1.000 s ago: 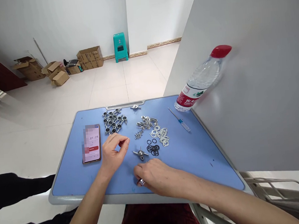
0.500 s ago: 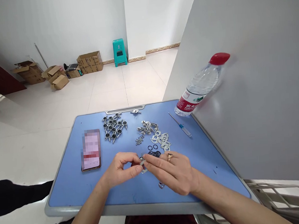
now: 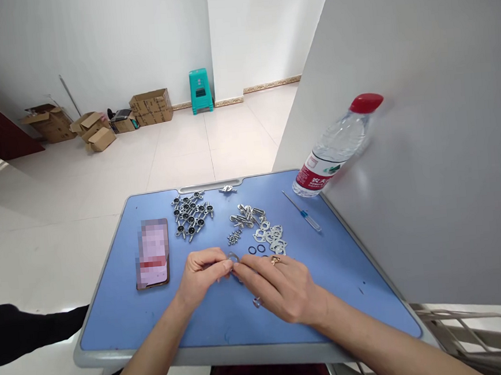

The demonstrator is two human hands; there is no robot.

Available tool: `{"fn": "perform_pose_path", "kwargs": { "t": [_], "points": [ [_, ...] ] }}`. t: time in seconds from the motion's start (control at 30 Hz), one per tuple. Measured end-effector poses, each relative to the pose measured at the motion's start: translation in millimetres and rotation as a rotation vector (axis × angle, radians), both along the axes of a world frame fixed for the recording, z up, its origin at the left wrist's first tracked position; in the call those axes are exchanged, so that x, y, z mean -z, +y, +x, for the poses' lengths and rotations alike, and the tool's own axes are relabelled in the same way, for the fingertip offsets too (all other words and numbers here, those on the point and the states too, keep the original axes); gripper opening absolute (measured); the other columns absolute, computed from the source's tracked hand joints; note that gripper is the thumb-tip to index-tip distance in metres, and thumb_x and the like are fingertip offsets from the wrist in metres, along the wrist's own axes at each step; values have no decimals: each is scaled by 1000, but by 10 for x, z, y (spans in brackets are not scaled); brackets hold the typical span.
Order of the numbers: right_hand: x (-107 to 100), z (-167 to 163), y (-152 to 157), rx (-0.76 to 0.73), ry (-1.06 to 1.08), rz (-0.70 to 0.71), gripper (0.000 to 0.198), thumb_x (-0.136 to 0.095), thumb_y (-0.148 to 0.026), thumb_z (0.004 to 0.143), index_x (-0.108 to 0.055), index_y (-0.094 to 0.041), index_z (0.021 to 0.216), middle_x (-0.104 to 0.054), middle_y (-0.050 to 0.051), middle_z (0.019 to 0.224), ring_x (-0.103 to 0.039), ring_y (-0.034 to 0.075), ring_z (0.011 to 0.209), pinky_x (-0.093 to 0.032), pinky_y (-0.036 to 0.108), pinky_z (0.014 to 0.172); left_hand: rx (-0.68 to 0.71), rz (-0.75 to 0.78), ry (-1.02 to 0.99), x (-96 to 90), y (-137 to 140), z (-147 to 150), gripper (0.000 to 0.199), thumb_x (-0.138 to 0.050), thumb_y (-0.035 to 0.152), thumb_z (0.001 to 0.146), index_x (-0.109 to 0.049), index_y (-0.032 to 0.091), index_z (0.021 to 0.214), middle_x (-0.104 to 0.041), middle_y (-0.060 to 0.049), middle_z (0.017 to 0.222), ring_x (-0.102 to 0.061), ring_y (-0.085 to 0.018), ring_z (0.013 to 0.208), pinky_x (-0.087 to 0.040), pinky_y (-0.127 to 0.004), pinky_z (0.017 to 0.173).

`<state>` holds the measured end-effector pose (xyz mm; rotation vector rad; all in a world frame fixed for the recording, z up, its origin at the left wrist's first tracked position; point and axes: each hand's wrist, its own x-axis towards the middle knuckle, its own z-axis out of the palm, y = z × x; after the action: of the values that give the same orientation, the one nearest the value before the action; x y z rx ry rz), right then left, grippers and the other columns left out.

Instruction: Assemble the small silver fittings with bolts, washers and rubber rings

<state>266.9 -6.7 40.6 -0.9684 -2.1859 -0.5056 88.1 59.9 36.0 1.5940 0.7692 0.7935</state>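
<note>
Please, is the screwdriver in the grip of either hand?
No, the screwdriver lies on the blue tabletop, to the right of the flat metal plates, apart from the left hand and the right hand.

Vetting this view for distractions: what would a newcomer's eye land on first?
Probably the clear plastic bottle with a red cap, looming at the far right corner of the blue rectangular tabletop. Next, the bare left hand and bare right hand, fingertips meeting at a small silver metal piece over the middle. Beyond, a teal plastic stool stands out against the white wall.
</note>
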Motion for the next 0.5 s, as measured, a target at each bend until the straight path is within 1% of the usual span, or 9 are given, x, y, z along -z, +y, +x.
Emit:
{"fn": "perform_pose_path", "kwargs": {
  "t": [0.1,0.17,0.2,0.27,0.33,0.37,0.43,0.5],
  "points": [
    [75,-36,9,40,32,41,22,-51,-8,90,-63,-13,107,-74,10,89,-64,13,63,-39,24,50,-6,101,37,-30,-4,10,48,-57,49,88,-56,17,51,-49,-1,51,-46,-14,55,-40,-28,52],
    [101,-39,41,55,137,-28,17,-50,-7,90,-63,-15,98,-74,8,84,-65,12,63,-41,23,51,-6,174,80,-47,-8,3,46,-52,43,91,-56,17,54,-53,-2,54,-49,-14,57,-41,-28,55],
    [97,-26,65,62,222,-104,17,-49,-7,90,-63,-16,93,-73,6,80,-65,12,63,-42,22,52,-9,209,108,-53,-11,-5,43,-51,39,92,-58,17,56,-55,-2,57,-51,-15,58,-42,-28,56],
    [52,30,122,72,418,-315,17,-48,-10,89,-62,-18,84,-70,2,71,-64,11,61,-44,20,55,-30,279,187,-61,-17,-30,30,-53,31,91,-63,18,66,-60,-3,64,-54,-16,64,-44,-29,62],
    [-15,110,177,129,530,-534,14,-52,-15,88,-61,-19,79,-65,-2,63,-55,9,49,-42,20,51,-52,329,298,-61,-27,-55,11,-60,26,86,-65,19,79,-62,-2,74,-56,-18,74,-46,-31,71],
    [-44,150,199,124,564,-634,13,-54,-16,87,-61,-19,76,-62,-4,59,-51,8,46,-40,19,48,-54,337,360,-57,-33,-65,6,-65,25,82,-65,20,86,-63,-2,80,-57,-20,80,-46,-33,75],
    [-65,214,225,77,565,-757,14,-55,-16,87,-61,-19,75,-61,-4,60,-51,9,50,-39,19,50,-28,326,475,-39,-48,-68,27,-75,27,74,-61,22,96,-62,-3,93,-56,-23,92,-46,-36,81],
    [-22,251,233,40,503,-787,14,-54,-15,88,-64,-19,77,-64,0,72,-56,10,60,-42,21,57,16,316,554,-7,-64,-49,41,-80,27,68,-57,22,102,-61,-4,101,-55,-25,97,-46,-39,83]
  ]
}}
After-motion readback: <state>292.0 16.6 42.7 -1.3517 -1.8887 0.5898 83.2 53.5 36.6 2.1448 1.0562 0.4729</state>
